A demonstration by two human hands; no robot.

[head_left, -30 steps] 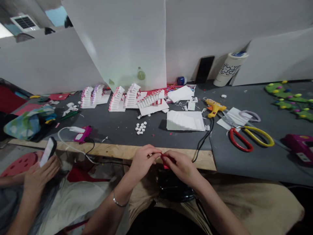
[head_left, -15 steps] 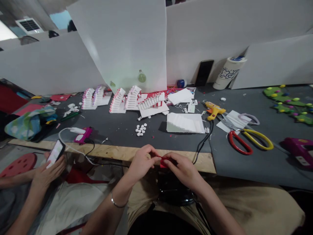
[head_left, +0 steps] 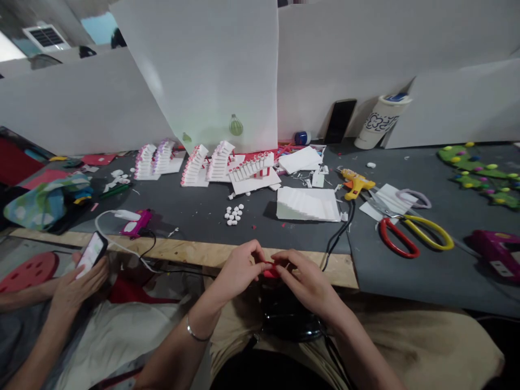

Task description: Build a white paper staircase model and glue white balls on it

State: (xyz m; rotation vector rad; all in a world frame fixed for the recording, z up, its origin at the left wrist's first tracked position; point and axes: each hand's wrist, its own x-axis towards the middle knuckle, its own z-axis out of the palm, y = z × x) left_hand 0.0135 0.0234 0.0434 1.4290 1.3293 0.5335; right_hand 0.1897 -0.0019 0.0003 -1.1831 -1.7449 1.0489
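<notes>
Both my hands meet just in front of the table's wooden edge, over my lap. Between the fingertips is a small red piece (head_left: 271, 271), perhaps paper or foam; its exact kind is unclear. My left hand (head_left: 244, 266), with a silver bangle at the wrist, pinches it from the left. My right hand (head_left: 304, 277) pinches it from the other side. Beyond my hands on the grey table lie a cluster of small white balls (head_left: 234, 215) and a white stepped staircase piece (head_left: 309, 205). Several model staircases (head_left: 219, 162) with pink-red posts stand farther back.
A yellow glue gun (head_left: 355, 183) lies right of the staircase piece, its cord hanging over the edge. Scissors (head_left: 406, 230) with red and yellow handles are farther right. A phone (head_left: 340, 121) and cup (head_left: 382, 121) stand at the back. At left, another person's hands hold a phone (head_left: 92, 253).
My fingers have shifted slightly on the red piece, which now lies flatter and a little higher between them. The view has moved very slightly.
</notes>
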